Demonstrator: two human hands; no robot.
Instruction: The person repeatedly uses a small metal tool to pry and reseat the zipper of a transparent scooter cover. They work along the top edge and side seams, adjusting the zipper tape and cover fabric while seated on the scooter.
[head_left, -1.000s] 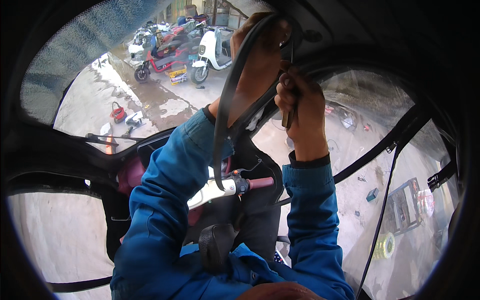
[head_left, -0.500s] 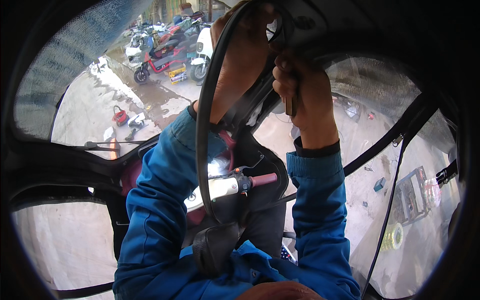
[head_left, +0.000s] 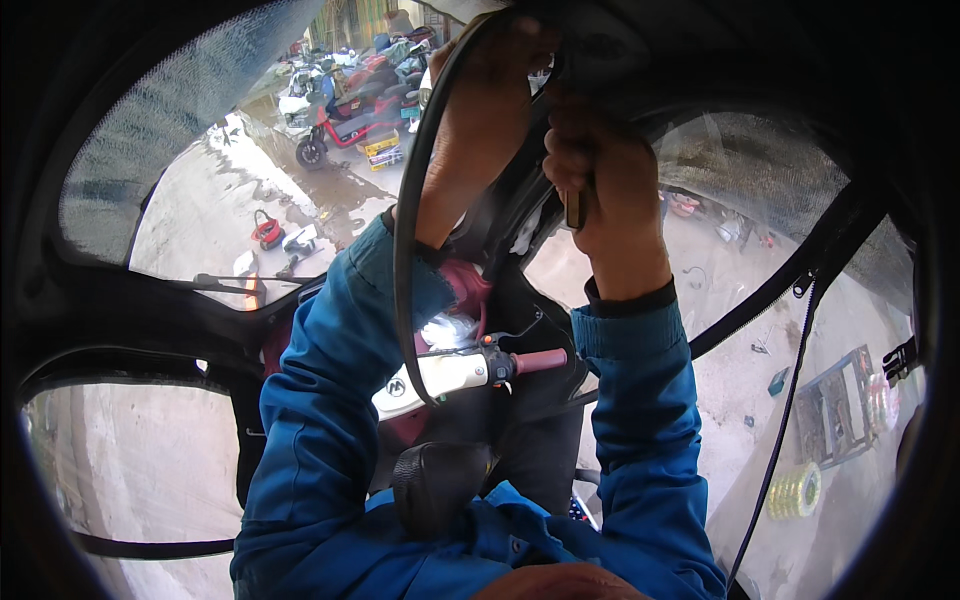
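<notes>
I am inside a black scooter canopy with clear windows. My left hand (head_left: 478, 125) is raised high at the canopy's dark upper frame (head_left: 610, 45), its fingers curled there beside a long black rubber strip (head_left: 408, 235) that hangs down past my wrist; what exactly they grip is unclear. Just right of it, my right hand (head_left: 610, 190) is closed round a narrow tool with a brassy handle (head_left: 573, 208), pointed up toward the frame, its tip hidden in shadow. Below are a cream handlebar (head_left: 445, 375) with a pink grip (head_left: 540, 360) and a black pouch (head_left: 430, 480) at my front.
Through the windows are parked scooters (head_left: 350, 100), a red basket-like object (head_left: 267, 232), small white parts, a metal frame (head_left: 835, 400) and tape-like rolls (head_left: 790, 490) on concrete ground. A zipper (head_left: 800, 290) with a hanging cord runs down the right window.
Both hands have moved a little upward, my left also slightly leftward and my right slightly rightward. The hanging strip has swung left. The tool is still in my right hand.
</notes>
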